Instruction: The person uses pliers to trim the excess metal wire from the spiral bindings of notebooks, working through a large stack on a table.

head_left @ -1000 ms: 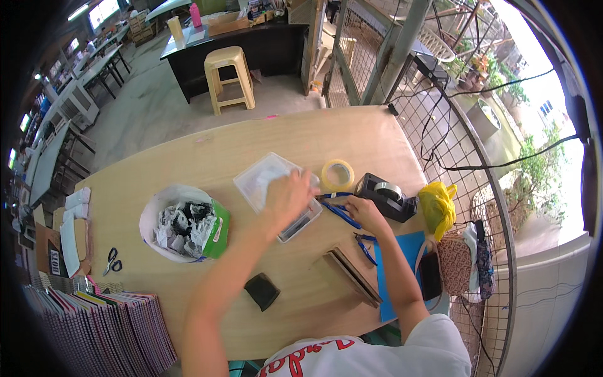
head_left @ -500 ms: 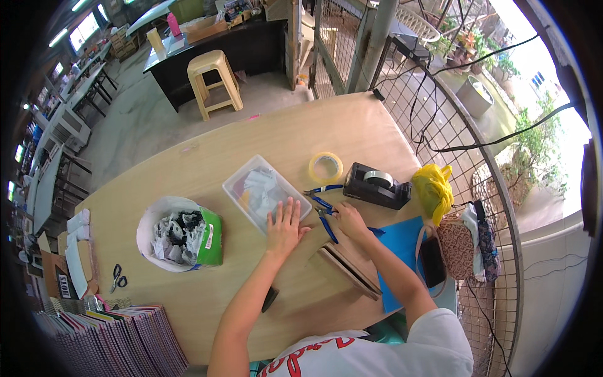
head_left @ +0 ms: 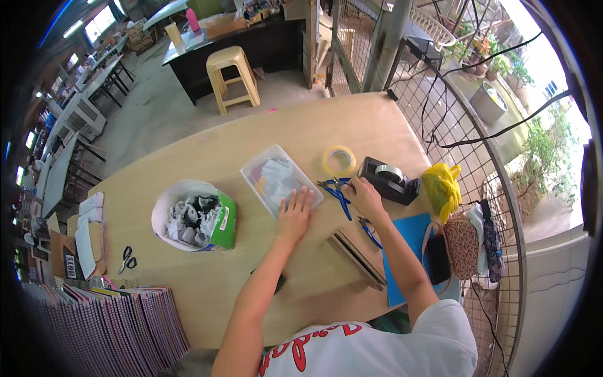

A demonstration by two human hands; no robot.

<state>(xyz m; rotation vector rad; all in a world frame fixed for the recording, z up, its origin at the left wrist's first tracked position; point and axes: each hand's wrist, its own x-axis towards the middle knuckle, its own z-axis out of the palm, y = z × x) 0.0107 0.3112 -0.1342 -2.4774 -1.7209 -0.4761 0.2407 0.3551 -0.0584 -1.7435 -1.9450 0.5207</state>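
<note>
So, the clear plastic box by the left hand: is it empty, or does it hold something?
Not empty: white pieces show inside the box, beyond the left hand. Whether a lid covers it, I cannot tell.

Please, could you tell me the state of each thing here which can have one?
Clear box: contains white pieces
Left hand: open, over clear box
Right hand: curled at blue-handled pliers
Round container: open, filled
Tape roll: lying flat
Tape dispenser: loaded
Yellow bag: bunched
Stool: upright, unoccupied
Scissors: lying flat

At least two pliers, one plastic box, one tape roll, one dispenser
</note>
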